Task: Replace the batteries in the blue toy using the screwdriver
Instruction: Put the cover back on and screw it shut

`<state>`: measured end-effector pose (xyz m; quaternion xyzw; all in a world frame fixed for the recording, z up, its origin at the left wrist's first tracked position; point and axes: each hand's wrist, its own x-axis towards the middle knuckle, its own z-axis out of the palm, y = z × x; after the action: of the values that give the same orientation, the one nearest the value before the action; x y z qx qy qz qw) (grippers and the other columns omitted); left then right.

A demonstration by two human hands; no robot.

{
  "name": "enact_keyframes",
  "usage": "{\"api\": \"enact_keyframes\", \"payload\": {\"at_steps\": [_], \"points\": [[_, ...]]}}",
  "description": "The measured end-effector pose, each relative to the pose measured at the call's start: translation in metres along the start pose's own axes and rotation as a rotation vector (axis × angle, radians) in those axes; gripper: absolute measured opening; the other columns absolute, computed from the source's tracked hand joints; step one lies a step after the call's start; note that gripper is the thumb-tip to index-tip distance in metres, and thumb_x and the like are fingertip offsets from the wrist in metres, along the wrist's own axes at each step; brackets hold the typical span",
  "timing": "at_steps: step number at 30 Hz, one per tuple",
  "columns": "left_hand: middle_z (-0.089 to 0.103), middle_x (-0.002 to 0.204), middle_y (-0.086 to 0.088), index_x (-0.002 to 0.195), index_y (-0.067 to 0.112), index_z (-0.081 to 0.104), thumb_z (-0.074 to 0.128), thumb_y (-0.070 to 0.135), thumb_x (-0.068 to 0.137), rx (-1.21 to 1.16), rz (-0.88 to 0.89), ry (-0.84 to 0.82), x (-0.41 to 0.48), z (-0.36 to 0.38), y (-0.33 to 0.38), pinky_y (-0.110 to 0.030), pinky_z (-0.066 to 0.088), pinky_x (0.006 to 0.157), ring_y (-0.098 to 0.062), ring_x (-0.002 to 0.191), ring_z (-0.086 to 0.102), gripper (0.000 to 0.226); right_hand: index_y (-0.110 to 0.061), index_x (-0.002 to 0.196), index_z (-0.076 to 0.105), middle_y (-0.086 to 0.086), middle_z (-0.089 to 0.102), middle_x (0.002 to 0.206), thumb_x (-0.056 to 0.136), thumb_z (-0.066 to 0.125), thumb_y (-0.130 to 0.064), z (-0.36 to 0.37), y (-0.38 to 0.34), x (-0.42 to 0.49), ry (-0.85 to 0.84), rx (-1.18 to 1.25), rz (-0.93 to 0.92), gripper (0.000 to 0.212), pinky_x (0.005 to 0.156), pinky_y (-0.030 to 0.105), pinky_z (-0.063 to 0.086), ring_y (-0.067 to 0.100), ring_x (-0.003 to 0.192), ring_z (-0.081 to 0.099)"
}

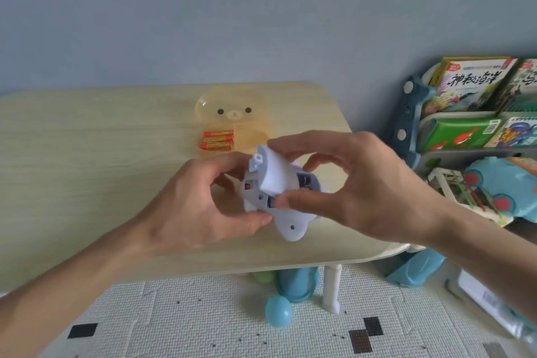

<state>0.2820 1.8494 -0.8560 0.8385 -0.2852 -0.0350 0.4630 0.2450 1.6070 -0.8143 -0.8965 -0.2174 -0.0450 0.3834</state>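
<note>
Woodgrain table (87, 154), both hands w/ smooth plastic toy (286, 224)

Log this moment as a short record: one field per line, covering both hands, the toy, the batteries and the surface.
left hand: grips the toy body from the left side
right hand: pinches the battery cover, tilted up off the toy
blue toy: held above the table, underside up, compartment partly exposed
orange batteries: lying in the bear-face tray
table: light wood
screwdriver: not visible
</note>
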Motion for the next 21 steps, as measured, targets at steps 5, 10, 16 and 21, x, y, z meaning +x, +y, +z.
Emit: {"api": "enact_keyframes", "payload": {"at_steps": [5,10,16,21], "points": [[0.08,0.108,0.012,0.119,0.033,0.074,0.09,0.03,0.071,0.027,0.001,-0.015,0.0,0.0,0.001,-0.036,0.054,0.093,-0.013,0.101,0.073,0.05,-0.035,0.132,0.069,-0.023,0.074,0.117,0.076,0.082,-0.048,0.0,0.006,-0.004,-0.009,-0.081,0.005,0.059,0.092,0.027,0.055,0.003,0.102,0.068],[0.079,0.111,0.013,0.124,0.036,0.072,0.085,0.048,0.066,0.01,-0.013,-0.009,0.0,-0.001,-0.002,-0.036,0.056,0.095,-0.014,0.1,0.072,0.061,-0.042,0.129,0.068,-0.029,0.069,0.119,0.07,0.076,-0.059,-0.004,0.011,-0.01,-0.01,-0.134,0.028,0.062,0.086,0.013,0.05,-0.008,0.091,0.06],[0.08,0.113,0.012,0.119,0.048,0.07,0.087,0.043,0.068,-0.041,-0.028,-0.045,0.002,0.0,-0.004,-0.031,0.059,0.095,-0.014,0.101,0.076,0.054,-0.046,0.126,0.07,-0.028,0.071,0.12,0.066,0.077,-0.064,-0.006,0.014,-0.013,0.002,-0.128,0.075,0.063,0.085,0.026,0.056,0.006,0.088,0.066],[0.082,0.096,0.002,0.116,0.028,0.077,0.063,0.054,0.087,-0.242,-0.122,-0.084,0.006,-0.005,0.01,-0.024,0.059,0.081,-0.012,0.09,0.076,0.041,-0.045,0.125,0.071,-0.029,0.072,0.117,0.066,0.077,-0.063,-0.005,0.016,-0.015,0.017,-0.114,0.07,0.062,0.084,0.028,0.057,0.006,0.088,0.067]]}}
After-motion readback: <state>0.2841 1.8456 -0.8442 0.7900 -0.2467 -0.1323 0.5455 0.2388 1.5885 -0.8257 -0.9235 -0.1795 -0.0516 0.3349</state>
